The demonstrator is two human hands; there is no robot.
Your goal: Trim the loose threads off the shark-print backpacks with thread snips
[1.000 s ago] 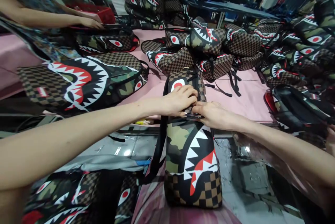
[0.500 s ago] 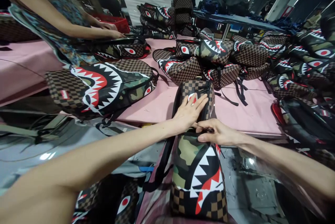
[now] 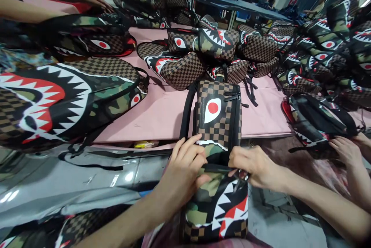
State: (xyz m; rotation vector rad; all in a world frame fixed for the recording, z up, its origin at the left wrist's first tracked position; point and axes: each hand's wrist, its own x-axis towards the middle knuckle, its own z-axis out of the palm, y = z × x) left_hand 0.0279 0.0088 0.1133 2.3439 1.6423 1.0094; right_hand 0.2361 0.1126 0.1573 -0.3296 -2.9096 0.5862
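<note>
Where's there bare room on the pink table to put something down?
The pink table has two bare patches: one between the big shark-mouth bag on the left and the held backpack, another between that backpack and the dark bag on the right. It's crowded at the back, with checkered bags close together, and far right, with heaped bags.

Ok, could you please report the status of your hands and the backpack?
Left hand on backpack. Right hand gripping small shiny object, blurred. Backpack extends over pink table. More bags beyond.
</note>
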